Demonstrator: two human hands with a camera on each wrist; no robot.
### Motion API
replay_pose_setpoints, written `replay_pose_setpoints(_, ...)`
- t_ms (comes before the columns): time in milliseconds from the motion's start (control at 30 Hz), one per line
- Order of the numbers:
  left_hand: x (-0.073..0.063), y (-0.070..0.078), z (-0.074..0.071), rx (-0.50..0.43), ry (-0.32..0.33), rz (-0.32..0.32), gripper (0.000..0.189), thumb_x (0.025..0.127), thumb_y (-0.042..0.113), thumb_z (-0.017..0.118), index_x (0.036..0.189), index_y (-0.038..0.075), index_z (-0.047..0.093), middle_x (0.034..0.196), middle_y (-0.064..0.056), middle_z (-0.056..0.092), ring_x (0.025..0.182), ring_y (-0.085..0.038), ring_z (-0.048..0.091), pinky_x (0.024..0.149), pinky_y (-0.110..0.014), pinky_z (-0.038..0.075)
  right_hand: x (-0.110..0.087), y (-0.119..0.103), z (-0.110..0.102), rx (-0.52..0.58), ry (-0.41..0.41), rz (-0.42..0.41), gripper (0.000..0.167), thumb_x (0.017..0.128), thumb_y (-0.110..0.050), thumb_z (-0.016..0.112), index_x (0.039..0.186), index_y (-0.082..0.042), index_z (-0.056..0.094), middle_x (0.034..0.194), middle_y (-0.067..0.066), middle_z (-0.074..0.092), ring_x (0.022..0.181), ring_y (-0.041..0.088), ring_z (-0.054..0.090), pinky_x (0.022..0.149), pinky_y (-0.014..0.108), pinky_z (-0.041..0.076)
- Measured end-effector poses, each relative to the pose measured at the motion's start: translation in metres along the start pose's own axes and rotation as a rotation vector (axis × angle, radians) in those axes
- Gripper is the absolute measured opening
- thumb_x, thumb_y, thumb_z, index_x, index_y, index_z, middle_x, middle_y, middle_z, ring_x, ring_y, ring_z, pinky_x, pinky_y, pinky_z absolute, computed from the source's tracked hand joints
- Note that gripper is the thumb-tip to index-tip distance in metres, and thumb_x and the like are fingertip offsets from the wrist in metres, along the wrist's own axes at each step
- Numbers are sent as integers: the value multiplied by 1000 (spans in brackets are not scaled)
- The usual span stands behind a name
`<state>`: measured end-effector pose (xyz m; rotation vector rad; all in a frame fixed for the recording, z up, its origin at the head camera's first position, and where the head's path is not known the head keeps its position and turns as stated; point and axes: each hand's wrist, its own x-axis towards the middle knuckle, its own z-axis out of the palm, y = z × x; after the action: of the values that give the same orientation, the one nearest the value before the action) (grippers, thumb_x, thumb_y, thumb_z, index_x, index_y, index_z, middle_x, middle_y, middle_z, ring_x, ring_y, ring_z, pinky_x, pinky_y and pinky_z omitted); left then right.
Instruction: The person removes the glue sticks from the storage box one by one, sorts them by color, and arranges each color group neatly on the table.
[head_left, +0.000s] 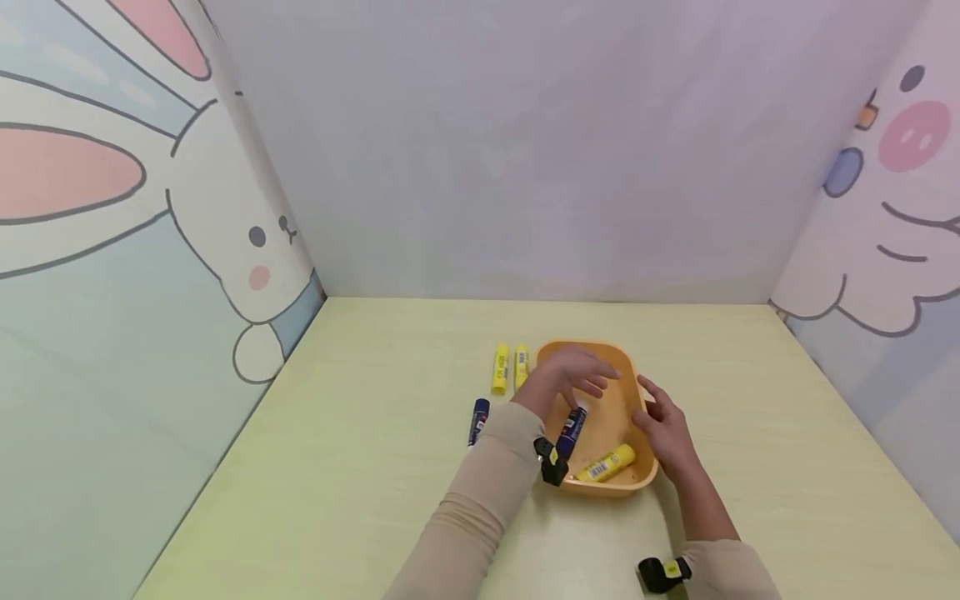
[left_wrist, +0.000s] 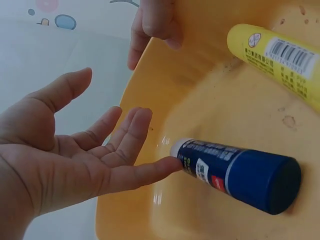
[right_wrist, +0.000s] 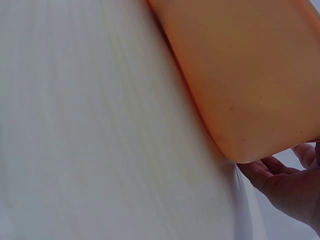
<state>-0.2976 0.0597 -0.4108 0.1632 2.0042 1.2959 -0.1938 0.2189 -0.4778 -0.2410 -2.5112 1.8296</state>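
An orange plastic basket (head_left: 600,485) holds a blue glue stick (head_left: 572,432) and a yellow glue stick (head_left: 607,463). Over its left side reaches my left hand (head_left: 570,373), fingers spread and relaxed. In the left wrist view, one fingertip comes right up to the pale end of the blue glue stick (left_wrist: 235,172), and nothing is gripped. My right hand (head_left: 670,433) pinches the basket's right rim, thumb over the inside and fingers outside. From the right wrist, that hand (right_wrist: 290,192) shows at the basket's lower corner (right_wrist: 240,115).
Left of the basket, two yellow glue sticks (head_left: 500,369) lie side by side on the pale table (head_left: 360,450). Nearer me is another blue glue stick (head_left: 478,419), partly hidden by my left sleeve. Walls with cartoon animals (head_left: 217,217) enclose the table's sides and back.
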Motion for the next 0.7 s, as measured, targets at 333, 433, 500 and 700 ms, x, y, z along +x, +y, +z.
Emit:
replay_pose_setpoints(333,12,-5,0,-34,-187,33,38,83,26,71,116,10,60,105,-11,63,91,-26,61,75,-51,50,0,1,0,-3,8,9,58,95,-3,42,149,-12,22,131,35,40,113,42,48,89,44,45)
replay_pose_setpoints(433,15,-9,-1,-59,-246,42,43,84,22,71,122,8,56,109,-13,61,94,-28,61,76,-50,50,0,0,0,2,5,12,58,96,-4,42,149,-13,21,132,35,38,114,43,47,91,48,42)
replay_pose_setpoints(500,16,-11,-2,-82,-275,46,44,84,18,70,124,7,54,109,-13,61,97,-29,60,77,-50,50,-1,0,1,9,3,10,58,96,-4,42,149,-13,21,132,35,38,114,43,47,92,49,42)
replay_pose_setpoints(700,21,-18,-3,-122,-333,32,49,85,7,67,130,4,49,106,-10,61,100,-31,58,80,-48,50,-1,1,0,17,9,-19,57,95,-2,42,148,-12,23,131,36,39,112,43,48,88,45,45)
